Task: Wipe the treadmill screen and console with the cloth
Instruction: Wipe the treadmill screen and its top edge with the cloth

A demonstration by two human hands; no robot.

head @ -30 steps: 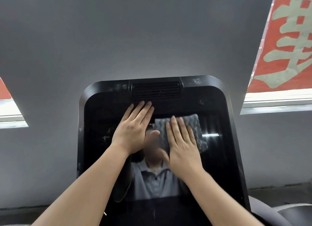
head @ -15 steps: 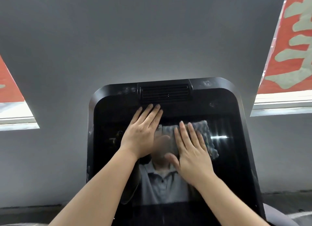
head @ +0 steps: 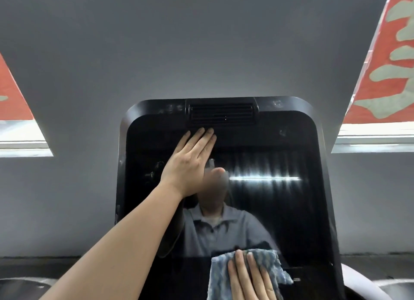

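Both hands are flat on the treadmill screen (head: 257,210), fingers straight, neither curled round anything. The left hand (head: 190,163) rests near the top edge, its fingertips just under the vent grille (head: 221,114) of the console (head: 291,106), where it also lay a second ago — a steadying hand, by the look of it. The right hand (head: 248,277) has changed place: a moment back it pressed the cloth (head: 242,270) against the upper middle of the glass beside the left hand, and now it presses the same blue-grey cloth flat near the bottom edge, well apart from the left. That reads as one long downward stroke over the centre of the screen — so the middle strip is probably done, while the left and right edges, the top corners and the console frame likely remain to be wiped. A light streak (head: 264,178) reflects off the glass.
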